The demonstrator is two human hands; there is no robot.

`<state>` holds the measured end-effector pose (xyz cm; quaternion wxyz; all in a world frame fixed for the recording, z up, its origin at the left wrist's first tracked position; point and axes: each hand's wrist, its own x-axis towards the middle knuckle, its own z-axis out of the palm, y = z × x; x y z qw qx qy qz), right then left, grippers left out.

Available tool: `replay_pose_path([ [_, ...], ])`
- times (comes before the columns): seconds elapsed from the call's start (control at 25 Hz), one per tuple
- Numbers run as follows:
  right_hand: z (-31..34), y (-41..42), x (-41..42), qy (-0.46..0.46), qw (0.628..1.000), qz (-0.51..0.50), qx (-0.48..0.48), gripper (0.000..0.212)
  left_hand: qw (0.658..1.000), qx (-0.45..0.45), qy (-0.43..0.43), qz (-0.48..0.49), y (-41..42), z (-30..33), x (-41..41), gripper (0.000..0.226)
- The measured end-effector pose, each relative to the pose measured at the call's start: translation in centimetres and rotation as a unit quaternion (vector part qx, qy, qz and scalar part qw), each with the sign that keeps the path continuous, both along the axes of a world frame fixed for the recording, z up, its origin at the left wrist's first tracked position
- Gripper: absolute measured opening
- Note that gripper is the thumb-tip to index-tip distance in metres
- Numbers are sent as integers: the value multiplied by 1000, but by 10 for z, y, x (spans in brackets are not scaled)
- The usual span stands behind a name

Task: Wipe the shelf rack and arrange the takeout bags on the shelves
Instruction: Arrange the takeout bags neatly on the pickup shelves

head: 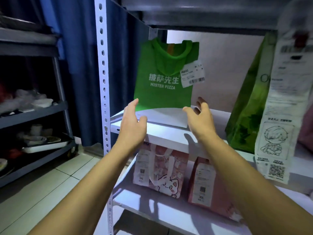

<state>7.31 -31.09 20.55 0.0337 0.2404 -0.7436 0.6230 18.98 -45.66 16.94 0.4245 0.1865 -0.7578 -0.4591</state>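
A dim storeroom with pale floor tiles [50, 180] at lower left and a blue curtain [81, 65] hanging behind a white shelf rack [103, 82], whose perforated upright runs down the left-centre of the frame. At far left stands a grey cart [33, 112] carrying dishes and a metal tray.

In the centre of the frame, on the rack's middle shelf [169, 133], a green takeout bag [162, 75] stands upright. It is printed in white with Chinese characters above the words "MISTER PIZZA", and a white sticker [193, 74] with a barcode is fixed to its right side; the sticker's small print is too blurred to read. The left hand [133, 122] is open with straight fingers, its fingertips at the bag's lower left corner. The right hand [199, 116] is also open, fingers spread, just beside the bag's lower right corner; whether it touches cannot be told.

At the right edge a second green bag [245, 106] stands on the same shelf, partly behind a long white receipt [277, 116] bearing a line-drawn cartoon figure and a QR code. On the lower shelf sit a pink bag [160, 172] with a cartoon cat and another pink bag [201, 182], each with a paper label.
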Motion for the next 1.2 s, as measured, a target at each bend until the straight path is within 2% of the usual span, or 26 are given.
replay_pose_path([
  [0.12, 0, -9, -12, -32, 999, 11, -11, 65, 997, 33, -64, 30, -25, 21, -20, 67],
  [0.24, -4, -11, -14, -61, 997, 36, -8, 62, 990, 99, -105, -9, -43, 27, -30, 64],
  [0.36, -6, -5, -8, -47, 998, 42, 9, 49, 992, 100, -65, -30, -43, 20, -25, 49],
  [0.56, -6, 22, 18, 9, 998, 57, -40, 30, 998, 59, 8, -26, -21, 5, 10, 43],
  [0.84, -9, 62, 67, 37, 991, 105, -75, 38, 994, 54, 74, -52, 24, -6, 77, 45],
  [0.96, -14, 74, 92, 46, 987, 124, -87, 35, 992, 62, 94, -51, 34, -9, 105, 39],
  [1.08, -20, 83, 123, 81, 980, 166, -78, 36, 993, 83, 70, -54, 45, -15, 134, 40],
  [1.2, -38, 82, 150, 72, 970, 224, -65, 35, 990, 111, 65, -62, 57, -33, 175, 31],
])
